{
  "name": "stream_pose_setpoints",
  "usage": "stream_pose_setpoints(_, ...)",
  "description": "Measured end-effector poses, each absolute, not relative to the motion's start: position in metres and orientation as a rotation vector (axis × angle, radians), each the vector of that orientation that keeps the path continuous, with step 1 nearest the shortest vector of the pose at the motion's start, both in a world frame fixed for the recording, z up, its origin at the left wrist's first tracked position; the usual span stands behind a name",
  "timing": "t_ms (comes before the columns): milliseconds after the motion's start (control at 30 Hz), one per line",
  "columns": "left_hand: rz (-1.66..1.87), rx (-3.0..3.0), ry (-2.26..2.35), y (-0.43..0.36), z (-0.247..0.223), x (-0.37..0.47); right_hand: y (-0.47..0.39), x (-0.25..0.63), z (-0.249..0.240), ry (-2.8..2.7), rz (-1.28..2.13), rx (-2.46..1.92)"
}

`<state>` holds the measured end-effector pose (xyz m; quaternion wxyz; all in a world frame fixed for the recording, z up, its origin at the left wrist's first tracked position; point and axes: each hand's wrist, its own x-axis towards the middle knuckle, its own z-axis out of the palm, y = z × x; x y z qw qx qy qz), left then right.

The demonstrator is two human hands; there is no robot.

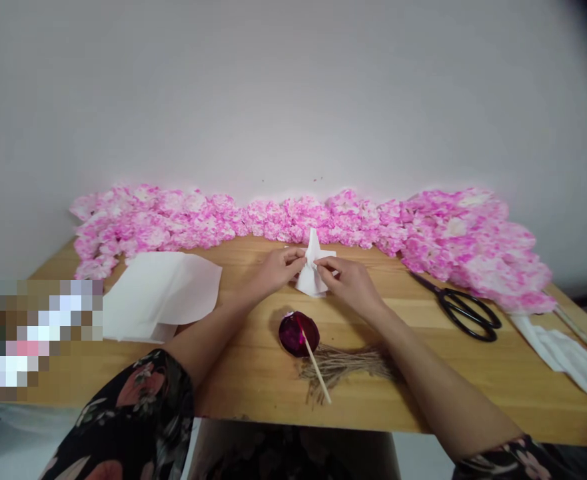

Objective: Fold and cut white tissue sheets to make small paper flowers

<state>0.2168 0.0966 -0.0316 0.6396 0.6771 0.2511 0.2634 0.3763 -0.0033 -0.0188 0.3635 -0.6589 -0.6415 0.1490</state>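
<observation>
A piece of white tissue-like paper (pixel 312 285), gathered at its middle, rises in a pleated fan above my fingers and flares out below them. My left hand (pixel 280 268) pinches the gathered part from the left. From the right, my right hand (pixel 349 283) pinches the same spot; whether its fingertips also hold a tie is too small to make out. Nearer to me stands a small bowl of dark magenta liquid (pixel 293 335) with a wooden stick (pixel 318 373) leaning in it. Beside the bowl lies a bundle of thin brown strings (pixel 353 362), partly behind my right forearm.
Pink and white paper flowers (pixel 293 220) line the wall along the table's back. White paper sheets (pixel 146 287) lie at left. Black-handled scissors (pixel 466 313) rest at right, near a white cloth-like strip (pixel 568 353). A blurred patch covers the left table corner.
</observation>
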Motion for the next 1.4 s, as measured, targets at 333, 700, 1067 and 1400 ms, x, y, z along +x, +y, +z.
stream_pose_setpoints(333, 0.68, 1.494, 0.67, 0.103, -0.021, 0.209, -0.002, 0.398, -0.018, -1.01, 0.842, -1.532)
stream_pose_setpoints(700, 0.574, 1.438, 1.061, 0.139, -0.004, 0.151, -0.002, 0.461, -0.025, -0.834, 0.95, -1.775)
stream_pose_setpoints(1067, 0.988, 2.586, 1.351, 0.128, -0.015, 0.137, 0.0, 0.46, -0.029, -1.018, 0.805, -1.965)
stream_pose_setpoints(1400, 0.378, 2.858, 0.571, 0.097, -0.033, 0.18, -0.027, 0.504, 0.003, -1.515, 0.371, -2.453)
